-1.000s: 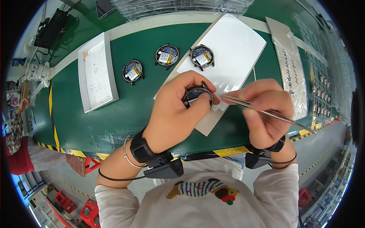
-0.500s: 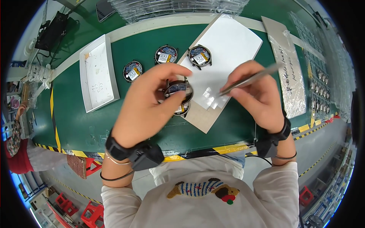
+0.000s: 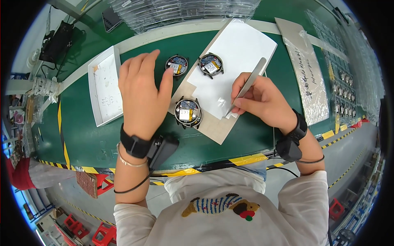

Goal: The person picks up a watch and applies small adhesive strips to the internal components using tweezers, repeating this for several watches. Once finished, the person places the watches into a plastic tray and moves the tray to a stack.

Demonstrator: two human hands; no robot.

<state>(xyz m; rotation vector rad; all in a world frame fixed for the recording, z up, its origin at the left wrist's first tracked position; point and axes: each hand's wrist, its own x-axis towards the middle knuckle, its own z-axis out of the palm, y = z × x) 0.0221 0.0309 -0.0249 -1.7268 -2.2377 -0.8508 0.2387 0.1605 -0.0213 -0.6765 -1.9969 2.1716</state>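
Head view: left hand (image 3: 141, 92) hovers with fingers spread, holding nothing, beside the open round device (image 3: 188, 112); right hand (image 3: 258, 100) pinches tweezers (image 3: 246, 86), tip just right. Likely between parts; careful tip placement follows.

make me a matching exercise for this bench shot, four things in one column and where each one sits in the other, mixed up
Things:
1. tweezers
2. nearest round case
3. white tray
4. left hand

Places:
A. on the brown card, between the two hands
B. held in the right hand, tip on the white sheet
C. on the green mat, left of everything else
D. over the mat, a fingertip at the leftmost far case

Pairs: 1-B, 2-A, 3-C, 4-D
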